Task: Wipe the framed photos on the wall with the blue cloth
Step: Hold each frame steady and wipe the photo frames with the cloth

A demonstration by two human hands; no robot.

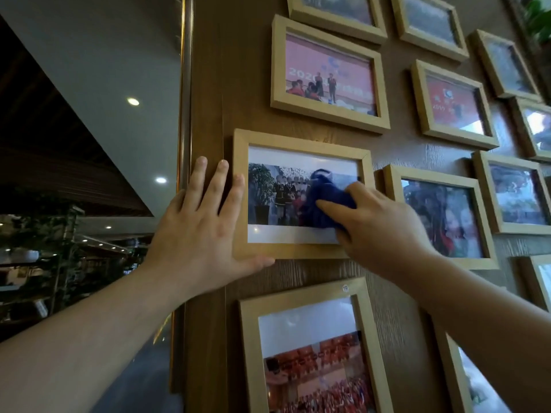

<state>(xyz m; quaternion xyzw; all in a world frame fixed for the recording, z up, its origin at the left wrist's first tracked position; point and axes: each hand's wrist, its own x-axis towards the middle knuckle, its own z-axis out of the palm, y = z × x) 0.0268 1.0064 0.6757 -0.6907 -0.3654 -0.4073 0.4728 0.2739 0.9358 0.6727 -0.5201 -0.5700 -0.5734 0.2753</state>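
We see a brown wood-grain wall (396, 150) hung with light wooden photo frames. Our right hand (384, 225) presses a bunched blue cloth (322, 201), its grip clamped on it, against the glass of the middle frame (238, 192). Our left hand (196, 231) lies flat, fingers spread, steadying that frame's left edge. The frame above (275, 67) shows "202" on pink. A small round sticker (345, 288) reads "19".
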